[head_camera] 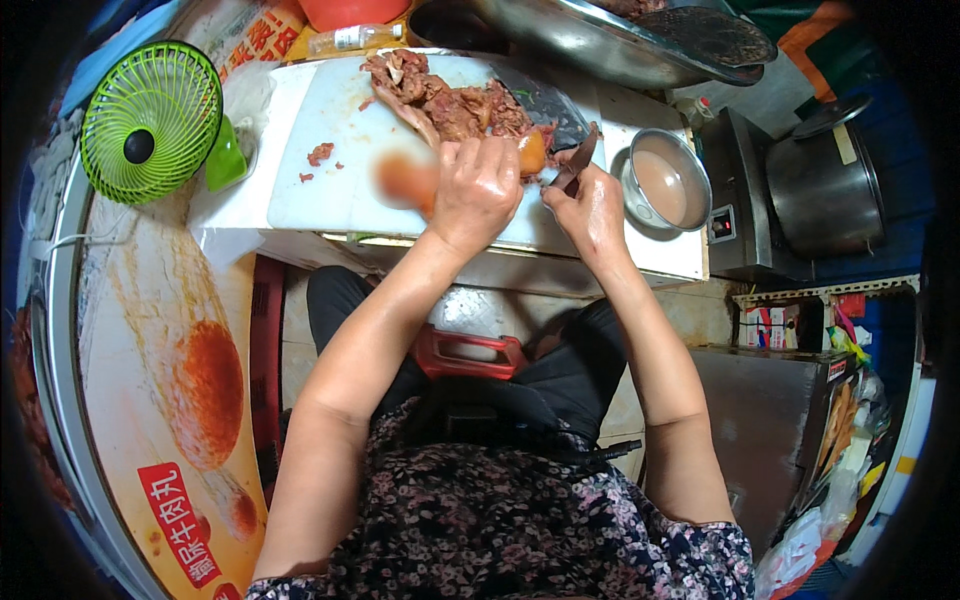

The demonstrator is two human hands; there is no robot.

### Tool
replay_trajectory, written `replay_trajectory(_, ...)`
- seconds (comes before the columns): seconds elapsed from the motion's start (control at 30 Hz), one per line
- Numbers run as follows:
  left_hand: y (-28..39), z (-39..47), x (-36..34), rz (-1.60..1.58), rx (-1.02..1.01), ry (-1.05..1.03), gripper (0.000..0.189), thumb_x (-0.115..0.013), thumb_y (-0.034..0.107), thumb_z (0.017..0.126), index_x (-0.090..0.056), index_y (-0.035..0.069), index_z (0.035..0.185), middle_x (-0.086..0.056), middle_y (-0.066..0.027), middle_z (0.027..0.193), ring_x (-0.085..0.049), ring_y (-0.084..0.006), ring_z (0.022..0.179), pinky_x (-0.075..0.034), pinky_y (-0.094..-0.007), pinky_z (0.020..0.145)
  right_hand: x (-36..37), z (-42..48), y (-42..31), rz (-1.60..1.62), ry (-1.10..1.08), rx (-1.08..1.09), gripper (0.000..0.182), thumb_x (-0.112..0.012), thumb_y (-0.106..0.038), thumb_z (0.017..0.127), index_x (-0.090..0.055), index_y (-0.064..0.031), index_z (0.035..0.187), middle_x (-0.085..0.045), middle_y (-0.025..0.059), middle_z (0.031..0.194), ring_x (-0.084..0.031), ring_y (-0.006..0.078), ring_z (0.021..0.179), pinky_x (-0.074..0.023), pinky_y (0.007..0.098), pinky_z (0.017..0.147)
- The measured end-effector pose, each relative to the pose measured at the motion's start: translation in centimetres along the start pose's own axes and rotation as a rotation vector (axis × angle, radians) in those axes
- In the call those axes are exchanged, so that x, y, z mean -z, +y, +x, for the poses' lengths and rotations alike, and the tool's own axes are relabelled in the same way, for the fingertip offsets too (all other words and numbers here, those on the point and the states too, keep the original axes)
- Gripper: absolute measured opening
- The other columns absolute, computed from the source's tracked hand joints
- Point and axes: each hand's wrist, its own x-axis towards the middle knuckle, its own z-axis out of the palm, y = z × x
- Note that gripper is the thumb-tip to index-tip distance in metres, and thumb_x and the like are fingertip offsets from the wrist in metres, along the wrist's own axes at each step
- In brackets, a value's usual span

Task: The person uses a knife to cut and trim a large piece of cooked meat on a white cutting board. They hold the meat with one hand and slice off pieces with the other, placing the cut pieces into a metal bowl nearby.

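Observation:
On a white cutting board (337,112) lies a heap of reddish-brown cooked meat (457,105) with tendon and fat. My left hand (480,187) is closed around a yellowish-orange piece of meat or bone (532,154); its blurred part (405,178) juts out to the left. A small dark-bladed knife (579,161) is in my right hand (596,206), its blade pointing up and away from me, just right of that piece. Small meat scraps (320,154) lie on the board's left part. A dark flat sheet or slab (544,101) lies behind the meat.
A metal bowl of cloudy brownish liquid (664,180) stands right of the board. A green fan (150,124) is at the left. A large metal basin (600,45) and a plastic bottle (356,37) sit at the back. Farther right stands a lidded pot (825,187). A red stool (469,352) is below.

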Motion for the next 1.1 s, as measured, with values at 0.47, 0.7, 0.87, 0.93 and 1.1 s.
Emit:
replay_trajectory(0.47,-6.3,1.8,2.7,-0.266,0.702,-0.328,0.045,-0.078,0.009,0.074,-0.069,-0.004,0.117,-0.071,-0.0287,0.108,-0.07,-0.0429,0.102,-0.055,-0.0443,0.09,-1.9,0.1,-4.4,0.158,-0.005,0.255,0.051,-0.074,-0.003,0.079,-0.067,-0.0013,0.13,-0.073,0.0088,0.086,-0.068,0.013,0.076,-0.0551,0.0294,0.073)
replay_trajectory(0.7,-5.4,1.2,4.2,-0.08,0.606,-0.402,0.059,-0.075,0.011,0.078,-0.053,-0.007,0.129,-0.056,-0.0321,0.132,-0.066,-0.0508,0.104,-0.055,-0.053,0.092,-2.6,1.0,-5.8,0.155,-0.074,0.306,0.041,-0.067,0.0,0.077,-0.064,-0.0015,0.118,-0.069,0.0255,0.099,-0.067,0.0466,0.094,-0.0543,0.0494,0.084)
replay_trajectory(0.87,-5.5,1.7,3.5,-0.2,0.689,-0.424,0.073,-0.082,0.009,0.073,-0.045,-0.01,0.133,-0.065,-0.032,0.114,-0.069,-0.0492,0.102,-0.057,-0.0511,0.089,-3.0,0.8,-5.2,0.167,-0.077,0.256,0.04,-0.068,0.0,0.078,-0.064,-0.0025,0.117,-0.07,0.0246,0.096,-0.068,0.0458,0.094,-0.0542,0.0489,0.082)
replay_trajectory(0.93,-6.7,1.9,3.9,-0.345,0.714,-0.308,0.065,-0.084,0.006,0.069,-0.052,-0.008,0.123,-0.071,-0.0293,0.095,-0.07,-0.0478,0.101,-0.057,-0.0492,0.089,-2.8,0.6,-4.6,0.154,-0.068,0.242,0.05,-0.071,-0.001,0.078,-0.064,0.0,0.128,-0.073,0.0208,0.1,-0.072,0.0335,0.092,-0.0554,0.0398,0.085)
replay_trajectory(1.1,-8.9,2.6,3.8,-1.0,0.643,-0.367,0.065,-0.083,0.005,0.065,-0.057,-0.005,0.123,-0.068,-0.0219,0.115,-0.067,-0.0312,0.114,-0.051,-0.0358,0.099,-2.5,0.2,-4.3,0.349,-0.024,0.183,0.057,-0.068,0.0,0.078,-0.061,-0.0047,0.135,-0.072,0.0222,0.108,-0.069,0.0428,0.103,-0.056,0.0443,0.088)
